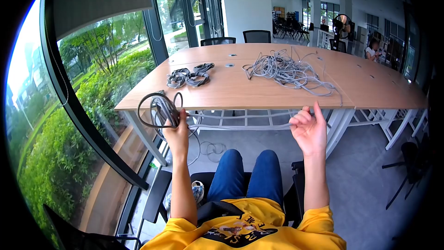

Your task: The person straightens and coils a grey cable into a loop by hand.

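My left hand (176,135) is closed around a coil of grey cable (163,110), held up at the table's near left edge. Dark loops of the coil stick out on both sides. From it, stretched grey cable strands (240,126) run across to my right hand (309,132), raised in front of the table edge with its palm turned up. The right fingers are curled at the strands, and the thumb points up. Some cable hangs from the coil, with loose loops (213,148) near the floor.
On the wooden table (222,93) lie several coiled cable bundles (189,76) at left and a tangled grey cable pile (289,70) at right. Mesh chairs (256,36) stand behind it. A window (106,46) borders the left. A person (372,51) sits far right, beyond a fan (342,27).
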Available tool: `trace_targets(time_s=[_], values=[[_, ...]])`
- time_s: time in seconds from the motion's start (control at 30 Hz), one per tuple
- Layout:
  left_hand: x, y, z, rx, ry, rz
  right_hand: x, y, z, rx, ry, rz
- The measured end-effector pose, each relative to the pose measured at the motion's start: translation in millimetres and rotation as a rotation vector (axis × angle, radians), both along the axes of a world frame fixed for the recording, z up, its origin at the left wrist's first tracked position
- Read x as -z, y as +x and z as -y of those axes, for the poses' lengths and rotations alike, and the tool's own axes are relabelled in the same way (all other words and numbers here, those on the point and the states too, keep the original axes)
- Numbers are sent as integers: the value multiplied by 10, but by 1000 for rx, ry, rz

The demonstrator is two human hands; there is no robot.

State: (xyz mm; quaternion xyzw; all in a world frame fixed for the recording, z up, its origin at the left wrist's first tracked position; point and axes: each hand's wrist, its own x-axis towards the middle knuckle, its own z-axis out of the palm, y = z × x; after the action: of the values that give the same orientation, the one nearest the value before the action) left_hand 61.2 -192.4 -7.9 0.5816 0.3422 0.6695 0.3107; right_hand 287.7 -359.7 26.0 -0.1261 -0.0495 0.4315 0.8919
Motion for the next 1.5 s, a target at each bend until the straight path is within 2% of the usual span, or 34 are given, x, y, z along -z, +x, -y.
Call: trace_targets(time_s=[0.07,0.1,0.13,0.2,0.33,0.4,0.43,0.47,0.53,0.57,0.6,0.67,0.7,0.73,0.8,0.87,0.93,1.0,1.07,1.13,1.27,1.33,1.5], values=[[-36,-54,-23,-61,2,40,217,221,12,-484,461,729],[-32,-102,-64,-44,29,57,217,123,112,-407,268,896],[-40,-117,-80,-45,11,59,230,136,114,-459,354,1050],[-36,-108,-93,-54,8,64,185,59,88,-260,270,946],[-42,-46,-104,-72,57,107,76,48,94,-204,251,742],[-36,-125,-153,-124,54,165,-115,-50,141,321,87,258],[-15,-142,-163,-123,50,162,-126,-47,158,220,125,178],[-24,-125,-199,-124,62,205,-94,3,156,224,132,180],[12,-151,-233,-129,66,275,66,105,180,-75,455,409],[3,-173,-240,-121,37,271,86,161,211,-185,526,502],[-1,-197,-247,-117,40,231,95,211,233,-183,527,505],[5,-232,-267,-82,49,225,189,299,263,-308,515,969],[14,-235,-265,-81,49,224,228,329,279,-328,331,1026],[36,-240,-257,-87,45,193,257,344,299,-327,330,1022],[49,-194,-232,-86,45,166,235,367,359,-375,-162,943],[72,-114,-183,-89,29,199,271,396,348,-304,-243,943],[38,-30,-113,-108,43,209,365,464,303,-125,-421,913],[-12,18,-46,-93,90,212,435,511,350,-110,-385,892],[-92,80,46,-69,95,195,548,617,364,-74,-479,1030],[-139,184,148,64,93,130,633,725,384,-42,-522,1075],[-232,397,369,270,47,-11,824,858,401,-5,-626,936],[-268,532,478,385,28,-80,903,906,448,172,-845,1016],[-283,924,570,437,11,-131,950,1064,599,408,-840,981]])
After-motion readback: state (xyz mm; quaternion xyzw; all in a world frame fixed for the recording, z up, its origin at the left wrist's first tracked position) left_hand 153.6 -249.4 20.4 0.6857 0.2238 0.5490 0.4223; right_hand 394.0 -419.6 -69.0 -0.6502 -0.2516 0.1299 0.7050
